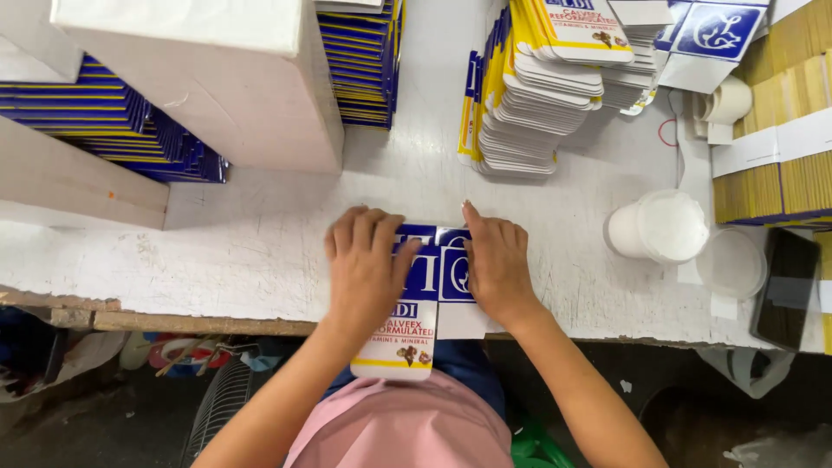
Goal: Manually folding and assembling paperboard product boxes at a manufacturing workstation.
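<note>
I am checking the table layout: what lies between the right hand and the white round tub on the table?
In the head view, only bare white table lies between the right hand and the white tub.

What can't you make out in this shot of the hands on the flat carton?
Head view only:
- Flat carton: its middle is hidden under the left hand and right hand.
- White tub: contents too washed out to tell.
- Cardboard stacks: cut off by the right edge.
- Under the table: dark, blurred clutter.

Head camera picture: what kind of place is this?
Probably a small packaging workshop. Both hands, left and right, press a flat carton on a worn white table, with stacks of flat cartons behind.
</note>
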